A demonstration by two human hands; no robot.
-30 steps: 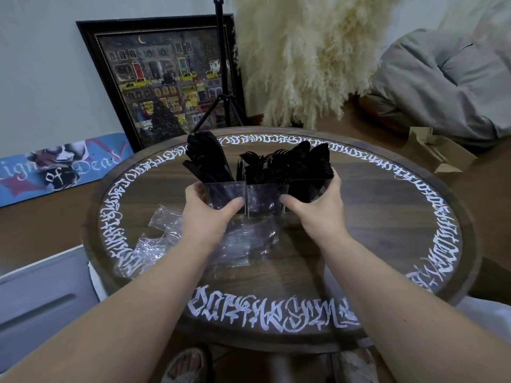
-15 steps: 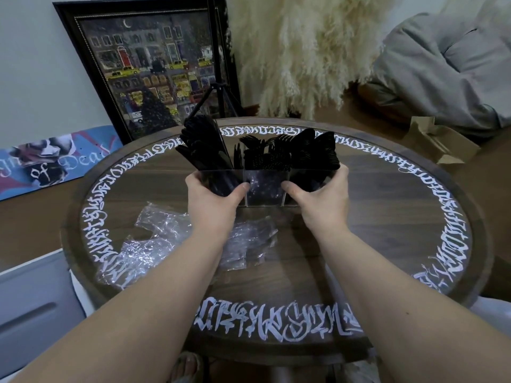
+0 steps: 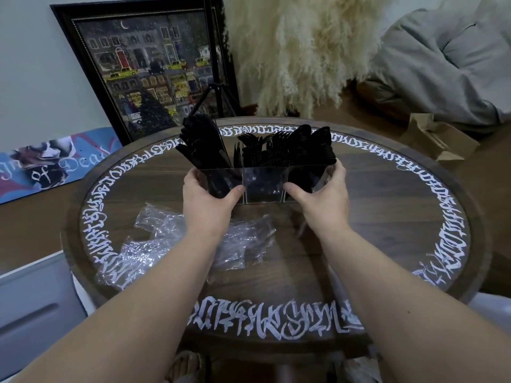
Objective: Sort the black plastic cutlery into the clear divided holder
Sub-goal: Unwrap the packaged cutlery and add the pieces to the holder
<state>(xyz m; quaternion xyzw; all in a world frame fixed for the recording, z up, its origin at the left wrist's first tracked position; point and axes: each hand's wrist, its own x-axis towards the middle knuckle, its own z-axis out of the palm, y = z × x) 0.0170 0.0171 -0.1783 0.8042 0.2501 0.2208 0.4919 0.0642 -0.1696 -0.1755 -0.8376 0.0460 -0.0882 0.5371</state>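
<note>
Item: clear divided holder (image 3: 264, 186), three compartments in a row, standing on the round wooden table (image 3: 387, 205) toward its far side. Contents: black plastic cutlery (image 3: 279, 150), handles down, one bundle leaning out to the left, forks in the middle, rounded heads on the right; I see no loose pieces on the tabletop, so I judge the sorting essentially done. Custody: my left hand (image 3: 206, 201) grips the holder's left end, thumb across the front wall; my right hand (image 3: 322, 199) grips the right end likewise, fingers curled round the side. Step in hand, as I read it: positioning the full holder. Handling note: keep it level with equal pressure from both ends (the leaning left bundle looks top-heavy). Adjacent: crumpled clear plastic bags (image 3: 166, 239) just nearer me; keep the base off them.
</note>
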